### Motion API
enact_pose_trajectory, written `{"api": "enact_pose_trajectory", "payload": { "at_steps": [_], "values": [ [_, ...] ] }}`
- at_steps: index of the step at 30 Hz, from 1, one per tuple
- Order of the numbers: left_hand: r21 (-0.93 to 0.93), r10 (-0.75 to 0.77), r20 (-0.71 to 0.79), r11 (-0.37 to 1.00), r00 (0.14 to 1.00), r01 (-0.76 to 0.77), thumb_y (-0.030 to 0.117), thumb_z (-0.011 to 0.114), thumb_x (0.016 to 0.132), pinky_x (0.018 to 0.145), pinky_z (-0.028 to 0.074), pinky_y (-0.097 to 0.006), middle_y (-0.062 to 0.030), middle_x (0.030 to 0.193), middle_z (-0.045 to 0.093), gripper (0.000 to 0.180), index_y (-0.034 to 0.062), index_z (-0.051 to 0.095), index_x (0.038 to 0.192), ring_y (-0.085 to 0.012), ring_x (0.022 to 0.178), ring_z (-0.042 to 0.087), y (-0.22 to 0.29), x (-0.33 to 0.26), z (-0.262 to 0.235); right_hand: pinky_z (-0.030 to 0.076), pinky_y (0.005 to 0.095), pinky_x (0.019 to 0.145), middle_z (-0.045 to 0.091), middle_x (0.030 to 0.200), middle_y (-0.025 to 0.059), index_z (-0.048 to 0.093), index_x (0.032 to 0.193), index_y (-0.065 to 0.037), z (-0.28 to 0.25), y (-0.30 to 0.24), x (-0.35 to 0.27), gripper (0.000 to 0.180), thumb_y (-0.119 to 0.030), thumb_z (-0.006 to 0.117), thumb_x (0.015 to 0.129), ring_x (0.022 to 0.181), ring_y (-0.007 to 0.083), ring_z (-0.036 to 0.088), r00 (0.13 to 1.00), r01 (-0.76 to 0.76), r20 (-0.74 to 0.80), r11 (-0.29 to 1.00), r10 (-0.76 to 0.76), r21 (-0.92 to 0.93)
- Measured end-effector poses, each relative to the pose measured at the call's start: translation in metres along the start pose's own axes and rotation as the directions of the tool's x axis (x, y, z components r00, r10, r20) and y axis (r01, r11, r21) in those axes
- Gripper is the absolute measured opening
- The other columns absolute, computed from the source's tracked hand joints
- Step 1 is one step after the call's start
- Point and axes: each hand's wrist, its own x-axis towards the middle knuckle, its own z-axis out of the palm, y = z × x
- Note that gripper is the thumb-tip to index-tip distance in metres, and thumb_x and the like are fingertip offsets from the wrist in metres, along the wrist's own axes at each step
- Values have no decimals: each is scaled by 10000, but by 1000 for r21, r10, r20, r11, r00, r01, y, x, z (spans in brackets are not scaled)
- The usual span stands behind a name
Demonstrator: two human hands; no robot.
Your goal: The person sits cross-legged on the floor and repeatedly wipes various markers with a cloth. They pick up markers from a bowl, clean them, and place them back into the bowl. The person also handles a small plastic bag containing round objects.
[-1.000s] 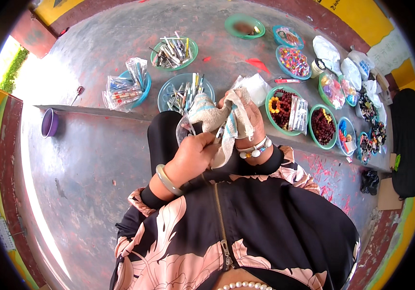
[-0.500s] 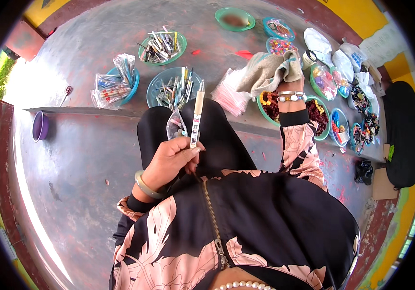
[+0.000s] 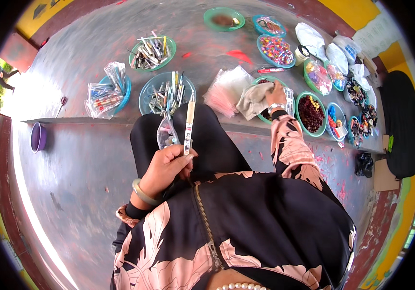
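My left hand (image 3: 161, 169) is closed round a white printed pen (image 3: 188, 133) with a beige upper part, held upright over my lap. A clear plastic pouch (image 3: 168, 131) with small rounded pieces inside also comes out of this hand. Ahead and to the right, my right hand (image 3: 276, 96) grips the edge of a grey-beige cloth (image 3: 254, 101). The cloth lies bunched over part of a green basin (image 3: 267, 78) of dark beads, and its left side touches a stack of pink and clear plastic sleeves (image 3: 224, 92).
Bowls of pens (image 3: 152, 53) and of pens and markers (image 3: 144, 99) stand ahead, with a blue bowl (image 3: 129, 92) of packaged pens leftward. To the right are a basin of dark red beads (image 3: 310, 116), colourful beads (image 3: 276, 50) and white bags (image 3: 309, 38). A raised ledge (image 3: 86, 119) crosses the floor.
My right hand has lowered the raised cloth onto the basin, uncovering the bowl of colourful beads and a red-and-white item behind. My left hand keeps its hold on the pen and pouch.
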Motion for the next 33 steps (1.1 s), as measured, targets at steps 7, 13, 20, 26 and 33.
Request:
{"api": "enact_pose_trajectory", "payload": {
  "at_steps": [7, 13, 20, 26, 33],
  "values": [
    [-6, 14, -14, 1000, 1000, -14, 102, 482, 942, 543, 457, -195, -14, 735, 577, 180, -24, 579, 1026, -66, 599, 553, 1, 5, 0, 471, 415, 810, 607, 1131, 101, 483, 1277, -139, -13, -42, -41, 526, -258, 663, 797, 993, 249, 594, 899, 408, -211, 909, -384, 83],
    [98, 31, -38, 995, 999, -27, 106, 488, 945, 517, 459, -180, -7, 725, 586, 184, -21, 593, 1027, -52, 582, 563, 2, 10, 1, 440, 200, 579, 628, 899, 41, 512, 1202, 3, -120, -174, -144, 398, -236, 604, 897, 664, 95, 583, 603, -343, 376, 197, -704, 918],
    [178, 55, -62, 983, 997, -43, 93, 529, 920, 509, 459, -190, 3, 709, 574, 160, -4, 611, 1017, -47, 588, 557, 4, 1, -1, 458, 200, 567, 640, 894, 57, 588, 1067, 3, -151, -211, -175, 225, -173, 519, 945, 694, 92, 595, 373, -474, 379, 177, -846, 862],
    [302, 409, -259, 895, 875, -329, 102, 553, 903, 513, 455, -201, -4, 718, 581, 144, 4, 606, 995, -67, 577, 553, -6, -10, -13, 484, 215, 603, 651, 852, 89, 588, 1021, 7, -167, -208, -167, 172, -128, 538, 925, 709, 125, 623, 501, -369, 313, 128, -807, 920],
    [665, 423, -498, 747, 757, 21, 242, 652, 845, 494, 403, -282, -73, 565, 532, 266, -8, 594, 778, -117, 511, 510, -21, -12, -34, 504, 222, 632, 662, 893, 92, 587, 1028, 19, -202, -196, -182, 160, -92, 544, 921, 763, 137, 648, 699, -74, 107, 77, -707, 994]
  ]
}}
